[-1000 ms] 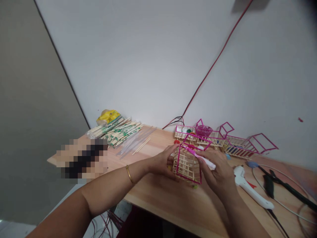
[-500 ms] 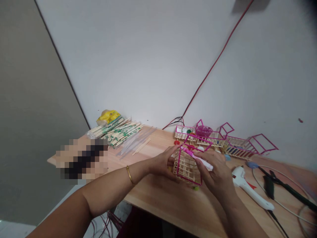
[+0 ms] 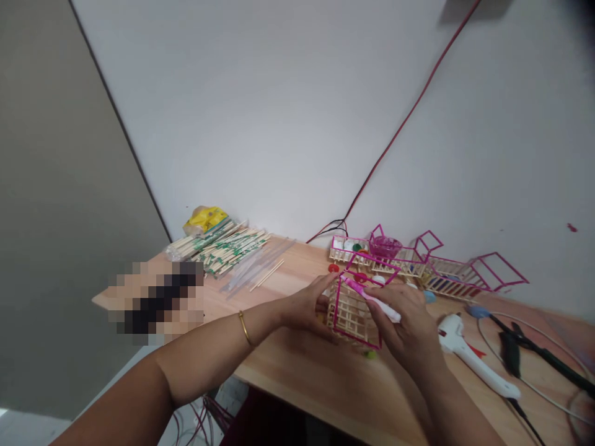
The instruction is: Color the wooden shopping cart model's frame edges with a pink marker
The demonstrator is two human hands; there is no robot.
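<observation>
My left hand [image 3: 307, 311] is curled around the left side of a small slatted cart [image 3: 354, 319] made of bamboo sticks, with several edges coloured pink. In my right hand [image 3: 409, 322] is a white-handled paintbrush [image 3: 379, 303], gripped between thumb and fingers. Its pink front end touches the upper left corner of the cart's frame, close to my left fingertips. The cart is tilted, with its slats facing me, and a green-yellow cap [image 3: 369, 354] shows beneath it. My left fingers are partly hidden behind the slats.
Behind the cart stand several similar pink-edged stick carts [image 3: 450, 279] and a clear bowl [image 3: 385, 246] stained pink. A white glue gun [image 3: 478, 359] and black-handled pliers [image 3: 534, 347] lie at right with cables. Bundled bamboo sticks [image 3: 232, 248] and translucent glue sticks [image 3: 251, 269] lie at left.
The whole view has shifted slightly. The paintbrush stays at the cart's upper left corner, and both hands keep nearly the same hold.
</observation>
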